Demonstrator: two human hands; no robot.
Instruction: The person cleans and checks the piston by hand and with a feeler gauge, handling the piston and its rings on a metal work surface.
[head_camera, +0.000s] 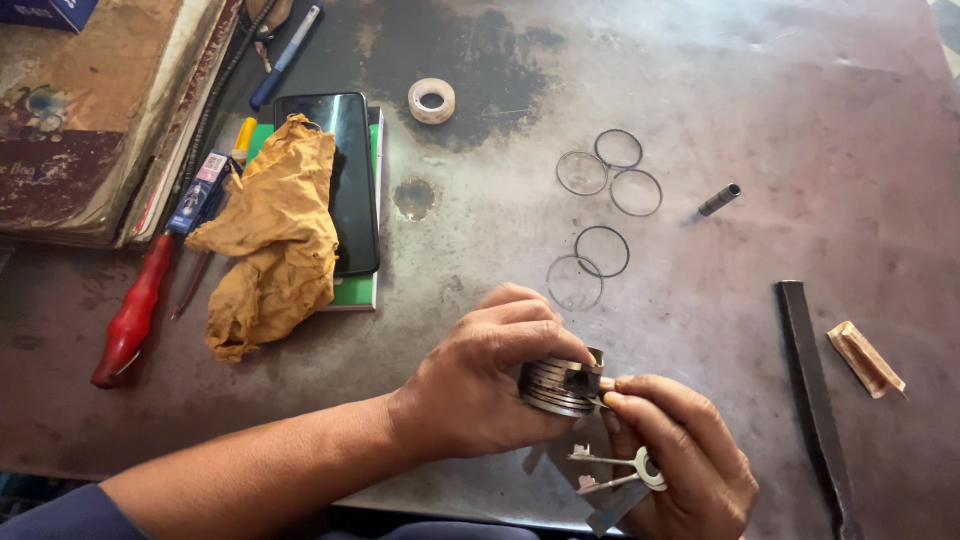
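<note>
A grooved metal piston (562, 383) is clasped in the left hand (480, 385), just above the near edge of the desk (700, 90), the grip closed round its side. At the piston's right, a fan of thin feeler-gauge blades (612, 482) is held in the right hand (680, 460), the grip pinched, with 1 fingertip touching the piston. Farther off, 5 thin rings (602, 251) are seen lying loose on the desk, and a small dark pin (719, 199) lies to their right. A roll of tape (432, 100) sits at the far side. On the left, a yellow rag (275, 235) is draped over a black phone (345, 180), with a red-handled screwdriver (135, 315) beside it.
</note>
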